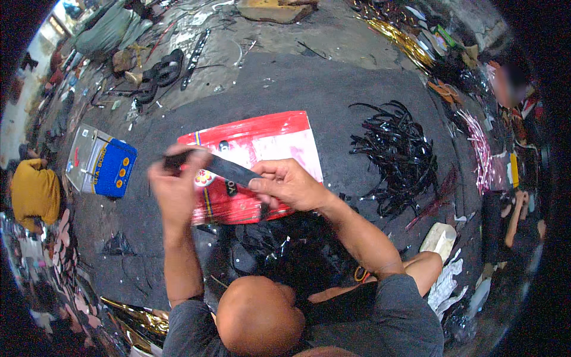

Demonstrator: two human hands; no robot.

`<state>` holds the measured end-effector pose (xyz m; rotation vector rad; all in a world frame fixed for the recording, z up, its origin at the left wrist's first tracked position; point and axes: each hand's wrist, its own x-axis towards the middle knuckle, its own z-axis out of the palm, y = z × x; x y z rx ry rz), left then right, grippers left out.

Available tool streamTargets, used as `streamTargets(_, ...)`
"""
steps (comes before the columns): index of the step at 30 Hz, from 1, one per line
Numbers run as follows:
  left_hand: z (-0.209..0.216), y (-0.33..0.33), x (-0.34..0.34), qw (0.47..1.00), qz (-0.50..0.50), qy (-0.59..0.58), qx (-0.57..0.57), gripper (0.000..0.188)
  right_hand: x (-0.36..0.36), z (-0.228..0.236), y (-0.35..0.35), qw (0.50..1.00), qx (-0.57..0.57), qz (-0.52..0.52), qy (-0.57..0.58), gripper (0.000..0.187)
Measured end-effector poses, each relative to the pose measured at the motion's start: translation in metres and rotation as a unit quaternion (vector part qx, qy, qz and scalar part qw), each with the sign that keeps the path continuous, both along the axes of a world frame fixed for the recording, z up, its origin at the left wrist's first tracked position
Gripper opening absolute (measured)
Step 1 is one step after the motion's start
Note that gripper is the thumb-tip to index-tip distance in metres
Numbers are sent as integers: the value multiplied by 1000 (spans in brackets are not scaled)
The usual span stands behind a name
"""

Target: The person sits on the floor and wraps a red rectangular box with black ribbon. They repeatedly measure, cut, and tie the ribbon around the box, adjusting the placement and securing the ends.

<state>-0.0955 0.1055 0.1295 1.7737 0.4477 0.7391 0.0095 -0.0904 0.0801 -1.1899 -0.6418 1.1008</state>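
Left hand [174,189]: clenched on one end of black strip [229,169].
Right hand [289,184]: pinching the strip's other end.
Beneath: red sack [262,134] on floor [309,83].
Right: black strip pile [395,154].

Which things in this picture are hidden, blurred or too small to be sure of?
Head view only:
- Left hand: motion-blurred; its grip on the dark strip is unclear.
- Strip's right end: covered by the right hand.
- Red sheet: middle hidden by both hands.
- Black pile: pieces too small to identify.
- Floor nearest the person: blocked by the head.
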Motion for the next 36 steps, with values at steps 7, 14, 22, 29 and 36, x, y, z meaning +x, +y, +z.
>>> streamTargets(7, -55, 122, -33, 968, 204, 10, -150, 24, 59, -17, -63, 986, -135, 6, -100, 20)
streamTargets(14, -146, 182, -60, 938, 303, 124, -115, 36, 91, -32, -65, 975, -168, -52, -138, 23)
streamTargets(22, -95, 72, 21, 848, 322, 46, 418, 60, 78, -59, -41, 831, -262, -162, -463, 32)
streamTargets(29, -140, -63, 103, 972, -216, 8, 97, 40, 63, -48, -28, 775, -299, -198, -521, 33)
streamTargets(36, -149, -77, 113, 963, -195, -22, 184, 21, 73, -54, -53, 734, -190, -231, -610, 18)
